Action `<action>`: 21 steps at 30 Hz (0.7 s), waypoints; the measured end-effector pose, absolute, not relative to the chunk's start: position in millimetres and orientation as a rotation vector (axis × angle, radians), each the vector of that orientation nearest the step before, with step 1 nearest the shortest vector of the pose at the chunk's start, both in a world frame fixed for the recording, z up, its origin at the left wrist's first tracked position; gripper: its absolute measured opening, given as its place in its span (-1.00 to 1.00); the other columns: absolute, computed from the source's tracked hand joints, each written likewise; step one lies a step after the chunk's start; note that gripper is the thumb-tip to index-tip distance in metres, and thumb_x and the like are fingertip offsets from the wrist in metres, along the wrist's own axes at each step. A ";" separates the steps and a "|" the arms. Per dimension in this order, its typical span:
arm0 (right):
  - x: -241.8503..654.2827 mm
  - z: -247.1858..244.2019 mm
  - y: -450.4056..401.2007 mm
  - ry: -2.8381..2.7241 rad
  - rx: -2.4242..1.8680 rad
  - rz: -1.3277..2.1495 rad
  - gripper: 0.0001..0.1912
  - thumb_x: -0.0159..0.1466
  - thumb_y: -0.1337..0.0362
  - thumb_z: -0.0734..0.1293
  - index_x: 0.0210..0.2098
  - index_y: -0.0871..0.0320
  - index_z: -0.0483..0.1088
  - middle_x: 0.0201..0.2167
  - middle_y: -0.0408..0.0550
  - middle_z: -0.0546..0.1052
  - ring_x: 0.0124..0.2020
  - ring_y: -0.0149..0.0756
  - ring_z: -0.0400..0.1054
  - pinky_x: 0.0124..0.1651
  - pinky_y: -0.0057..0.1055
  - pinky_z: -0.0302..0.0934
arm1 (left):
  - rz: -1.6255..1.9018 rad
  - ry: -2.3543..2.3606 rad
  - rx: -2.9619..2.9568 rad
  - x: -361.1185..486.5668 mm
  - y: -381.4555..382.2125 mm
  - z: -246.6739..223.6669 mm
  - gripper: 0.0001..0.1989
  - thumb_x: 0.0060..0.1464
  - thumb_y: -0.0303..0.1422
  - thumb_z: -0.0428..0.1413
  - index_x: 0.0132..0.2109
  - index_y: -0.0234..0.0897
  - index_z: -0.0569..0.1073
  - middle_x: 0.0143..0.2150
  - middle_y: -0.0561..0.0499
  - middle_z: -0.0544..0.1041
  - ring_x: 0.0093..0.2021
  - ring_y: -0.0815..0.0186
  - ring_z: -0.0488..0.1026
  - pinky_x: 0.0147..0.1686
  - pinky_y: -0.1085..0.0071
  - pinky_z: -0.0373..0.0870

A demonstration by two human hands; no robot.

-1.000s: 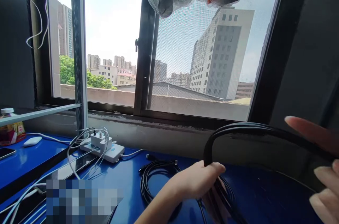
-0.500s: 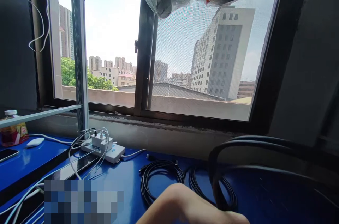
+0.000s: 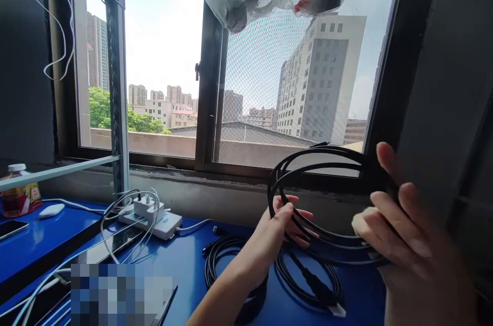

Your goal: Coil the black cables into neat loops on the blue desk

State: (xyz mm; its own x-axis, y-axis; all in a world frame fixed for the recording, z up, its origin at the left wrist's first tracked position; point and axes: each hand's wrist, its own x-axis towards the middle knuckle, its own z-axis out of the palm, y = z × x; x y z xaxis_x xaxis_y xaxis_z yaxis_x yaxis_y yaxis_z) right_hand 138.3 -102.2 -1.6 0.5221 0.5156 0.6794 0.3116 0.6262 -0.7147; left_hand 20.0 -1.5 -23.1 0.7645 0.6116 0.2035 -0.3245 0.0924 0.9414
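Observation:
A loosely looped black cable is held up in front of the window, above the blue tabletop. My left hand grips the left side of the loops, the thumb over the strands and the other fingers partly spread behind. At the right side my right hand is curled round the loops, smeared by motion. A cable end with a black plug and pale metal tip hangs below the loops. Under my hands, a coiled black cable lies at left on the table, and another black coil at right, both partly covered.
A white power strip with adapters and tangled white cords stands near the wall. Further left are a drink bottle, a white case and a phone. A metal shelf post rises before the window. Plastic bags hang above.
Both hands have come up into view with the looped cable, which now hangs in rounded loops between them. Its plug end now dangles in sight. The coils on the table stayed put.

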 end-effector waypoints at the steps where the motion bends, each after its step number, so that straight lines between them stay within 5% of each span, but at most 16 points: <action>1: 135.4 2.5 -92.9 -1.051 -0.864 0.252 -0.42 0.09 -0.18 0.36 0.07 -0.19 0.34 -0.81 -0.39 -0.05 -0.85 -0.56 -0.31 -0.83 -0.58 -0.32 | 0.767 0.299 1.259 22.1 1.7 -23.7 -0.63 0.13 -0.14 0.05 -0.03 -0.29 0.36 -0.14 -0.09 0.58 -0.30 0.30 0.54 -0.26 0.42 0.40; 5: 133.8 8.1 -62.4 -0.951 -0.804 0.359 -0.31 -0.05 -0.14 0.47 0.03 -0.09 0.36 -0.76 -0.41 0.08 -0.84 -0.63 -0.27 -0.82 -0.64 -0.38 | 0.864 0.321 1.122 24.2 12.1 -22.1 -0.60 0.06 -0.04 0.12 -0.16 -0.29 0.36 -0.28 -0.06 0.61 -0.31 0.29 0.54 -0.23 0.41 0.39; 12: 136.0 3.4 -53.3 -0.841 -0.905 0.213 -0.13 -0.13 -0.20 0.47 0.09 0.08 0.32 -0.68 -0.37 0.28 -0.83 -0.60 -0.03 -0.81 -0.59 -0.06 | 0.874 0.302 1.092 23.7 19.6 -21.4 -0.51 -0.07 -0.02 0.22 -0.13 -0.28 0.33 -0.53 0.05 0.55 -0.54 0.31 0.50 -0.48 0.46 0.35; 17: 136.7 3.5 -51.6 -0.820 -0.993 0.007 -0.17 -0.13 -0.24 0.44 0.01 0.12 0.39 -0.57 -0.26 0.44 -0.83 -0.60 0.02 -0.77 -0.52 0.11 | 0.996 0.186 1.289 18.3 22.1 -20.9 -0.56 -0.02 -0.12 0.19 -0.07 -0.30 0.36 -0.51 0.02 0.58 -0.32 0.26 0.54 -0.28 0.42 0.39; 21: 138.3 0.2 -46.9 -0.921 -1.079 -0.124 -0.37 0.01 -0.26 0.35 -0.17 0.11 0.47 -0.49 -0.15 0.50 -0.80 -0.56 0.10 -0.76 -0.53 0.09 | 1.122 0.162 1.313 17.2 24.1 -19.9 -0.65 0.01 -0.19 0.16 -0.10 -0.29 0.35 -0.47 0.04 0.57 -0.41 0.32 0.52 -0.36 0.45 0.37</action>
